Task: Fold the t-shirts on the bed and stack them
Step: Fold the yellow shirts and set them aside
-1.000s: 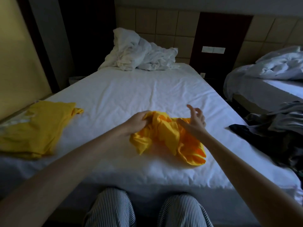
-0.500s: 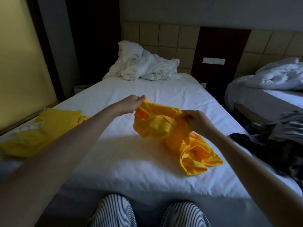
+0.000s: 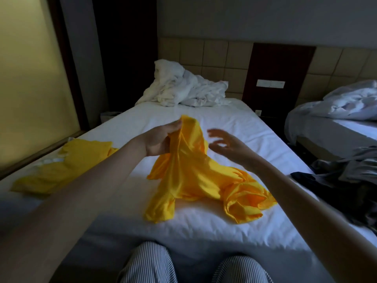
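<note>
A crumpled orange-yellow t-shirt (image 3: 195, 172) hangs from my left hand (image 3: 161, 137), which grips its upper edge above the middle of the white bed (image 3: 234, 123). Its lower part trails down onto the sheet toward the right. My right hand (image 3: 226, 147) hovers just right of the raised cloth, fingers spread, blurred, holding nothing. A folded yellow t-shirt (image 3: 63, 166) lies flat at the bed's left edge.
A heap of white bedding (image 3: 183, 88) sits at the head of the bed. Dark and grey clothes (image 3: 346, 180) are piled at the bed's right edge. A second bed (image 3: 336, 123) stands to the right. My striped trouser knees (image 3: 149, 264) touch the near edge.
My left hand has lifted the orange-yellow t-shirt higher, so it hangs longer. My right hand has let go of the cloth and opened beside it.
</note>
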The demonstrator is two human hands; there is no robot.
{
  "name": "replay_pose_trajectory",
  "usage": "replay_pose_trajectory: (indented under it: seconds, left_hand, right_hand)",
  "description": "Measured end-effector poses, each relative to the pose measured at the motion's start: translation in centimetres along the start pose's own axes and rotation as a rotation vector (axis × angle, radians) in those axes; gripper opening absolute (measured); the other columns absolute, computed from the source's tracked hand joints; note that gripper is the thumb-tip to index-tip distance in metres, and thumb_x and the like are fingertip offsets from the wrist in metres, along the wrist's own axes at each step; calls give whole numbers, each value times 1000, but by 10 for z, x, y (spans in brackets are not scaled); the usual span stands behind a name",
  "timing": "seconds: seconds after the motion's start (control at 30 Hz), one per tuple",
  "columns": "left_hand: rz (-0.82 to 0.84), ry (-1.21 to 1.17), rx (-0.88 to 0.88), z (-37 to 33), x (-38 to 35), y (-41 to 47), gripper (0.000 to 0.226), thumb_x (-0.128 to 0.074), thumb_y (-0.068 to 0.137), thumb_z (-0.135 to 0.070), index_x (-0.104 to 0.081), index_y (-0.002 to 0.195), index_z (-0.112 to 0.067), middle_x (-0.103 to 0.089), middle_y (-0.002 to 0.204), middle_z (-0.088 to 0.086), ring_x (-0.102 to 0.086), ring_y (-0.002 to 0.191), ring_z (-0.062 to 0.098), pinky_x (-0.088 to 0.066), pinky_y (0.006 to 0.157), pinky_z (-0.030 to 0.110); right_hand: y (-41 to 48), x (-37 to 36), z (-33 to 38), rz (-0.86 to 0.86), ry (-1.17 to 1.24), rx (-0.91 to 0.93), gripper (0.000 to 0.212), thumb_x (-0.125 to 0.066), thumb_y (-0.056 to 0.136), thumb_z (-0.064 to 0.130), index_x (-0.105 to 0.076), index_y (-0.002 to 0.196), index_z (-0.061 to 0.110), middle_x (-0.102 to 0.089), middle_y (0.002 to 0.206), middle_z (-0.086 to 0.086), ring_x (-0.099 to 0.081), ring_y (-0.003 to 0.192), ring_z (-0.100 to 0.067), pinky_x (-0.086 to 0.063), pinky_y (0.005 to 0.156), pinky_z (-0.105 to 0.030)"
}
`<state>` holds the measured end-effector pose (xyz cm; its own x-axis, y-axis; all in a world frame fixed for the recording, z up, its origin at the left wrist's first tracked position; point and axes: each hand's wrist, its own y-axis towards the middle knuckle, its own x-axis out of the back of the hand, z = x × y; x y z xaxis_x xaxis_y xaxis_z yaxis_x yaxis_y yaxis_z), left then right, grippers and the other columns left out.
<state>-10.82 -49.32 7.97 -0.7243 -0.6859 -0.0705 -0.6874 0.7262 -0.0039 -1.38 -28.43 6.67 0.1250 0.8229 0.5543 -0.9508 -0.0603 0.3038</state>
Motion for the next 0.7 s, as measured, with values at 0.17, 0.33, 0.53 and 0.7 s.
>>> replay_pose_trajectory:
  seconds: [0.17, 0.33, 0.53, 0.7]
  left_hand:
    - [259, 159, 109, 11, -15, -20, 43, -55, 89, -4, -49, 123, -30, -70, 104, -2, -68, 94, 16, -57, 81, 34]
    - [298, 618, 358, 51, 2, -45, 38, -50, 89, 8, -49, 123, -10, -61, 103, 2, -63, 82, 7, -54, 70, 20]
    - [198, 1266, 297, 97, 7, -55, 49, -57, 78, -33, -56, 119, -6, -60, 108, 11, -56, 95, 24, -40, 69, 27]
    - [-347, 1335, -217, 85, 16, -51, 34, -45, 89, -34, -68, 105, -15, -67, 102, 9, -61, 98, 27, -44, 77, 32]
  right_hand:
    - [24, -20, 21, 377, 235, 23, 49, -56, 91, 12, -38, 130, 35, -45, 137, 1, -45, 123, -9, -43, 99, -25]
    - [7, -42, -11, 758, -288, -189, 9, -59, 91, 15, -60, 101, 17, -52, 75, 10, -45, 62, 4, -40, 63, -16]
    - [1, -42, -8, 714, -823, -75, 34, -52, 94, 37, -59, 73, 11, -54, 66, 8, -50, 65, -8, -39, 66, -27]
    - [4, -21, -1, 263, -1388, -93, 46, -19, 103, 33, -40, 135, 8, -52, 132, -10, -50, 122, -26, -33, 101, -36]
